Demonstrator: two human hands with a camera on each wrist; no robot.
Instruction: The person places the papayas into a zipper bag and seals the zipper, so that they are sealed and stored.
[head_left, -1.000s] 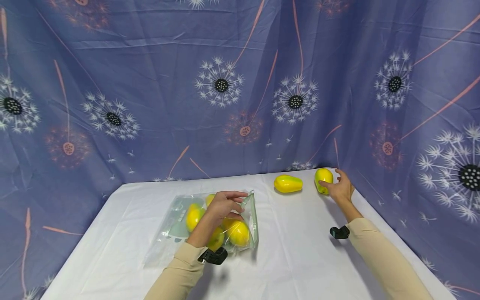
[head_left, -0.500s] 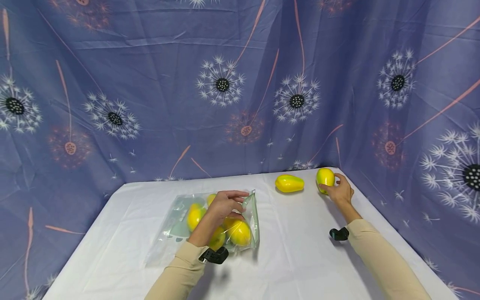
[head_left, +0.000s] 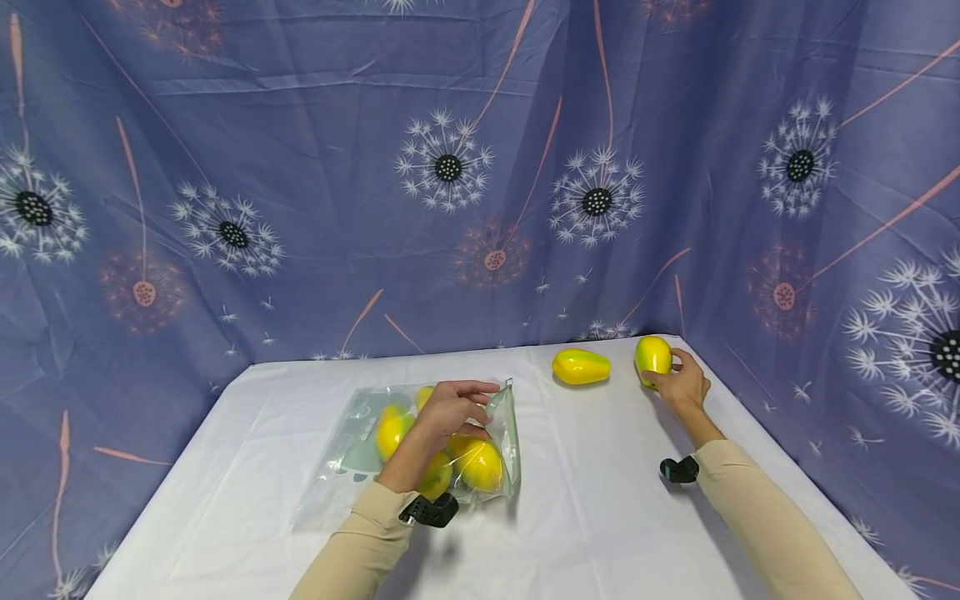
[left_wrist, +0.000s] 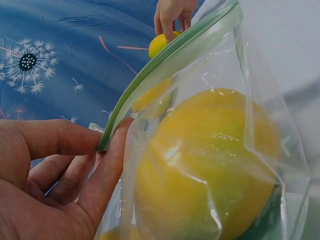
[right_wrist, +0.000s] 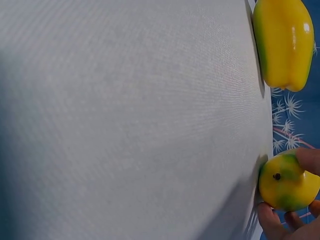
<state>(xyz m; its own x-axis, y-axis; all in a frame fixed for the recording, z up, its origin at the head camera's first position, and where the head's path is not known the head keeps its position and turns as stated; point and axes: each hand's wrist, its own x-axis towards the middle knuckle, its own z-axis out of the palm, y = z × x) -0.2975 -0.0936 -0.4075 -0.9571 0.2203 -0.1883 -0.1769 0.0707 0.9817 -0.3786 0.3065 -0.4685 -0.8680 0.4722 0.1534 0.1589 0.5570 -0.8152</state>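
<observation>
My left hand (head_left: pixel 450 417) pinches the green zip edge (left_wrist: pixel 135 90) of a clear plastic bag (head_left: pixel 337 492) between thumb and a finger. The bag lies on its side with its mouth to the right and has several yellow-green papayas (left_wrist: pixel 210 165) inside; my hand and forearm hide some of them. Over at the back right corner, my right hand (head_left: pixel 680 385) grips an upright-looking papaya (right_wrist: pixel 285 185) that touches the table, its dark stem spot showing in the right wrist view. Another papaya (head_left: pixel 581 367) lies on its side, left of my right hand.
A white cloth (head_left: pixel 570 517) covers the table. Blue dandelion-print curtains (head_left: pixel 337 208) stand close behind the back edge and along the right side. Black wrist cameras (head_left: pixel 430 510) are strapped to both wrists.
My right hand's fingers have closed in from beside the papaya until they touch it. The left hand keeps its place at the bag's edge. The head view has shifted slightly.
</observation>
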